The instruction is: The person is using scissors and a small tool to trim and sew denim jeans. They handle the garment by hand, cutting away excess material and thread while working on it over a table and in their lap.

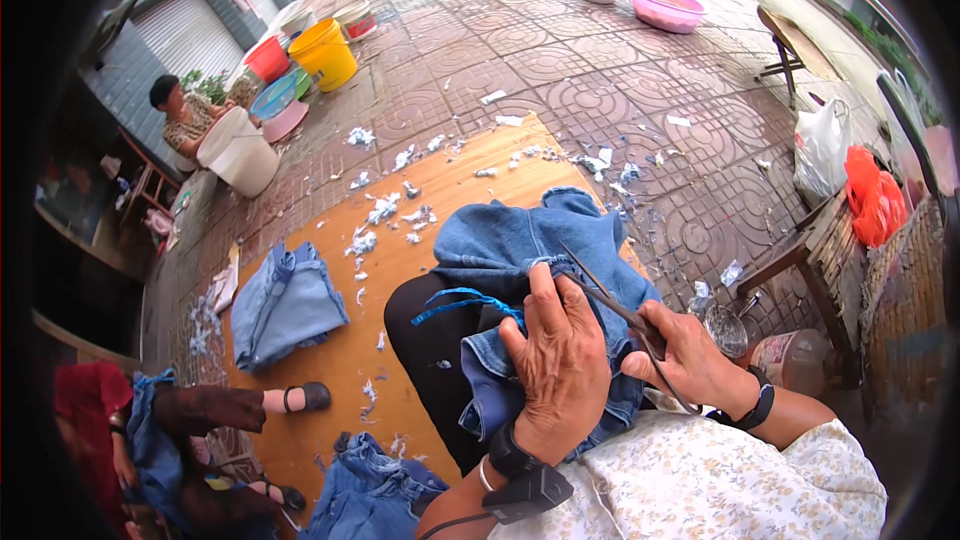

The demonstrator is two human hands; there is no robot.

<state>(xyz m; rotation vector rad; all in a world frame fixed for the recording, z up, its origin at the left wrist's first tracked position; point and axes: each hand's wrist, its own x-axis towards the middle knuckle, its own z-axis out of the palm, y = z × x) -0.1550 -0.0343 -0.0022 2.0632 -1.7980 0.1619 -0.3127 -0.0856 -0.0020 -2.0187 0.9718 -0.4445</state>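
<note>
A blue denim garment (pixel 490 240) lies across my lap, its cloth bunched up. My left hand (pixel 560 370) is closed on the denim, with the fingertips pressing a fold near the blades. In my right hand (pixel 690 350) is a pair of dark metal scissors (pixel 618 306), pointing away and to the left, with the blades against the cloth beside my left fingertips. A bright blue strip (pixel 465 297) sticks out to the left from under my left hand. Whether the blades are cutting through anything is too small to tell.
Folded jeans (pixel 288 305) and another denim piece (pixel 368 492) lie on the wooden board (pixel 400 405), among scattered scraps (pixel 383 208). A person in dark red (pixel 95 405) sits at the left holding denim. Farther off are buckets (pixel 322 55); bags (pixel 822 150) hang at the right.
</note>
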